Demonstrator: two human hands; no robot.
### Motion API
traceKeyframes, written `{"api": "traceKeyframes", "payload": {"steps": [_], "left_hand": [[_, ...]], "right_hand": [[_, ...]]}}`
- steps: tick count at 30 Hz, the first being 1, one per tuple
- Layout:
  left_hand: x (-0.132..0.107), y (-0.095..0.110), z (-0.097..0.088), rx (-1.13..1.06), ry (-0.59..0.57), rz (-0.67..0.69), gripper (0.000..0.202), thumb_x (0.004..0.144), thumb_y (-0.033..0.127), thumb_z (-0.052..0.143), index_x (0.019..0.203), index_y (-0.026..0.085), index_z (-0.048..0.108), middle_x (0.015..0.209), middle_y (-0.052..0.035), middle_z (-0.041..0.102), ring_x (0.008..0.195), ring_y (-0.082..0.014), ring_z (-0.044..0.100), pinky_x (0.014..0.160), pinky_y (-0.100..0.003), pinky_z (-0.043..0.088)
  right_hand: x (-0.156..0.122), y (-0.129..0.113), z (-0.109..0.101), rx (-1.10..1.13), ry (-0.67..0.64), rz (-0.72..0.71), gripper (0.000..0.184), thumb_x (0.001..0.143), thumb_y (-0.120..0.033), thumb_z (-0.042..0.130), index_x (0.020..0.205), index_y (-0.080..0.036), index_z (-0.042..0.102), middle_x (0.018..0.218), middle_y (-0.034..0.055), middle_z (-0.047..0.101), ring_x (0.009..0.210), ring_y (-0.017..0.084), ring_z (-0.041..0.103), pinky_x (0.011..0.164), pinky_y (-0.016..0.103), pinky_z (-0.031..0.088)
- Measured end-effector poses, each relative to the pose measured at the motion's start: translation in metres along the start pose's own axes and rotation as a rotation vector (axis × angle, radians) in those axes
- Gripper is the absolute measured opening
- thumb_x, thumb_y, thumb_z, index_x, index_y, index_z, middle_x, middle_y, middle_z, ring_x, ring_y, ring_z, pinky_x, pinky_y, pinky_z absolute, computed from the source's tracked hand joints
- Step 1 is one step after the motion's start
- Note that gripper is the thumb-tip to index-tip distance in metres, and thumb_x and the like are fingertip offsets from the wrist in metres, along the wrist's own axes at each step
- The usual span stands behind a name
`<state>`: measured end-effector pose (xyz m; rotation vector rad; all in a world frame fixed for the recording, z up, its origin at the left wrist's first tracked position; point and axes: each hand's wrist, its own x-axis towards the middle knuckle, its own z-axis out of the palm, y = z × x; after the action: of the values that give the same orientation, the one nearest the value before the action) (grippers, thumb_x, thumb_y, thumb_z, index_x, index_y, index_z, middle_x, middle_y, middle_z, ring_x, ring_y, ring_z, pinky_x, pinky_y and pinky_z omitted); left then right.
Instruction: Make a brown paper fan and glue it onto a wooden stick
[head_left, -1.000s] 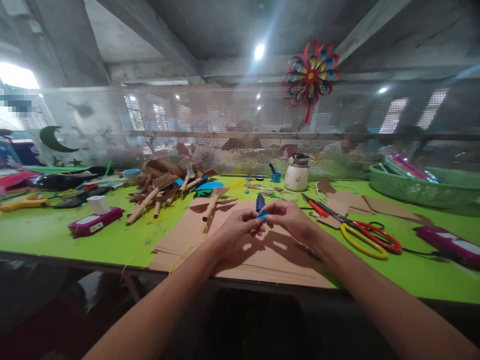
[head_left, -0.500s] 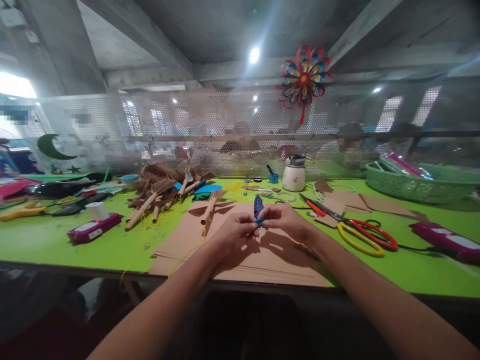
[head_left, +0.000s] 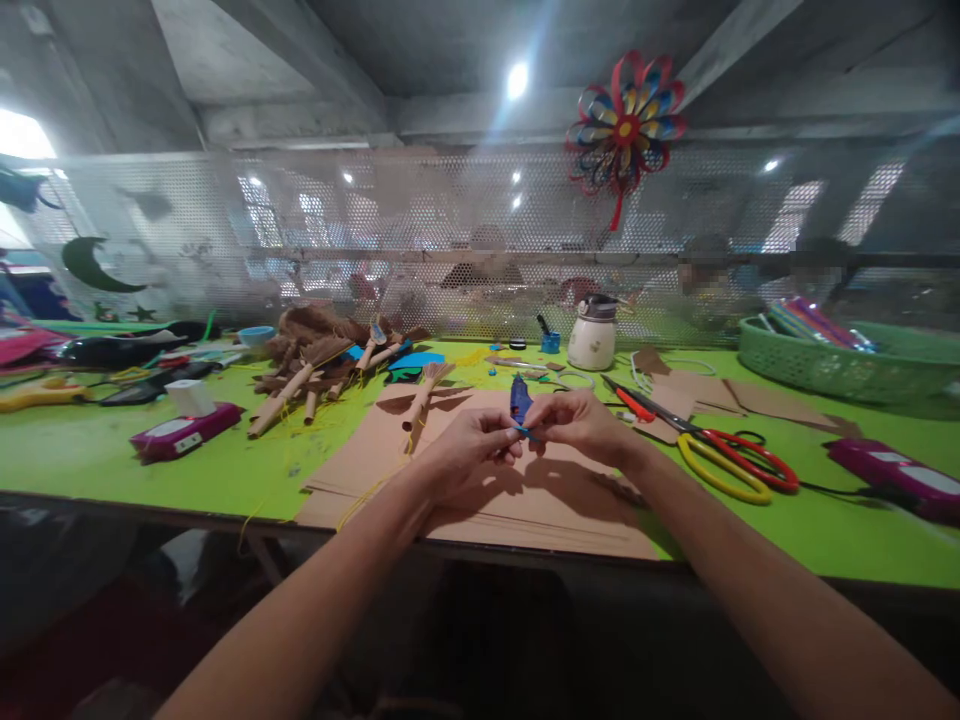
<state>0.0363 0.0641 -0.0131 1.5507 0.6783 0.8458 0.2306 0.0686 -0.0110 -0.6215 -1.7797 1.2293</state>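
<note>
My left hand (head_left: 474, 441) and my right hand (head_left: 580, 424) meet over a stack of brown paper sheets (head_left: 551, 520). Both hands pinch a small, thin blue piece (head_left: 527, 433) between thumb and fingertips; its material is too small to make out. Just beyond the fingertips stands a dark blue pointed object (head_left: 519, 398), partly hidden by the hands. A rolled brown paper stick with a fringed end (head_left: 424, 398) lies on the sheets, left of my left hand. Right of my right hand are large scissors with red and yellow handles (head_left: 720, 465).
A pile of brown paper rolls (head_left: 307, 365) lies at the back left. A white jug (head_left: 592, 338) and a small blue pot (head_left: 550, 344) stand by the mesh screen (head_left: 420, 230). Purple power strips (head_left: 187, 433) flank the work, and a green basket (head_left: 832, 370) stands at right.
The camera view has shifted slightly, so the table sits a little higher. My hands still hold the blue piece, turned a little, with the right fingers slightly shifted.
</note>
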Motion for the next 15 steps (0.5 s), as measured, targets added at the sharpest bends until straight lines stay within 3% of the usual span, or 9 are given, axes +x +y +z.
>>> {"api": "traceKeyframes", "payload": {"steps": [8, 15], "left_hand": [[-0.0028, 0.0043, 0.0017, -0.031, -0.018, -0.023, 0.021, 0.072, 0.03, 0.068, 0.077, 0.011, 0.063, 0.073, -0.0057, 0.065, 0.064, -0.0103, 0.056, 0.064, -0.025, 0.043], [-0.0013, 0.0008, 0.0027, -0.026, 0.03, -0.046, 0.013, 0.071, 0.023, 0.067, 0.07, 0.011, 0.062, 0.066, -0.0038, 0.063, 0.058, -0.0088, 0.054, 0.058, -0.023, 0.04]], "right_hand": [[-0.0014, -0.005, 0.0019, -0.021, 0.081, 0.022, 0.017, 0.061, -0.028, 0.076, 0.072, -0.017, 0.068, 0.067, 0.0026, 0.065, 0.058, 0.014, 0.06, 0.058, 0.03, 0.05], [-0.0014, -0.0075, 0.0072, -0.043, 0.086, 0.009, 0.016, 0.059, -0.028, 0.077, 0.067, -0.016, 0.069, 0.066, 0.0027, 0.065, 0.056, 0.013, 0.06, 0.057, 0.028, 0.049]]}}
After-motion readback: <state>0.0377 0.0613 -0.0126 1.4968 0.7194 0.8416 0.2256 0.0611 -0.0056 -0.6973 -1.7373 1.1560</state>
